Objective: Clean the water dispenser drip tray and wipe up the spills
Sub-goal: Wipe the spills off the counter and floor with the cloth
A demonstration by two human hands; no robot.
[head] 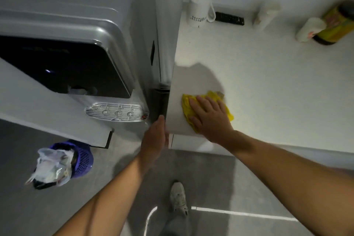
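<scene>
We've got the water dispenser [76, 53] left of the white tabletop [268, 82], drip tray [116, 112] at its front (apart from both grips). Yellow cloth [186, 109] lies at the tabletop corner under our right grip [208, 117], spread flat; left grip [155, 140], fingers straight, at the edge.

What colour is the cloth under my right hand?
The cloth is yellow, clearest in the head view.

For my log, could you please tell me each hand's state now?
Left hand: open, at the edge of the counter.
Right hand: open, pressing the yellow cloth.
</scene>
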